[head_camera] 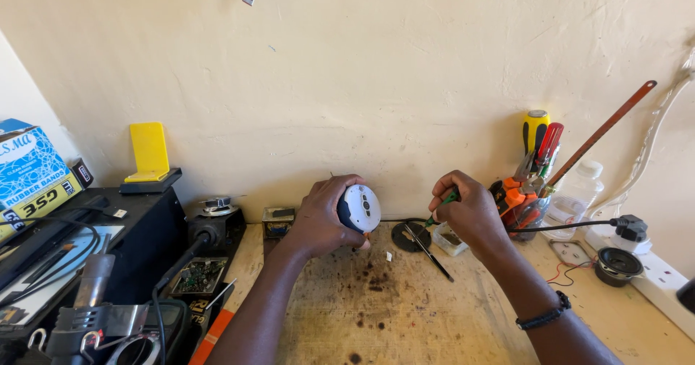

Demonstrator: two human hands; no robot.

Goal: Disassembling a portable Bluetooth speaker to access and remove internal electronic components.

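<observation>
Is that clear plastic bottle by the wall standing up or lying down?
Standing up. The clear plastic bottle stands upright against the cream wall, its white cap on top, beside the holder of screwdrivers and pliers.

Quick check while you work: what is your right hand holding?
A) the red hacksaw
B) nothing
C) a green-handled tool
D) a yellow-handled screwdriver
C: the right hand is closed around a thin green-handled tool, its tip pointing toward the round white and dark device gripped in the left hand; the yellow screwdriver stands in the tool holder.
</observation>
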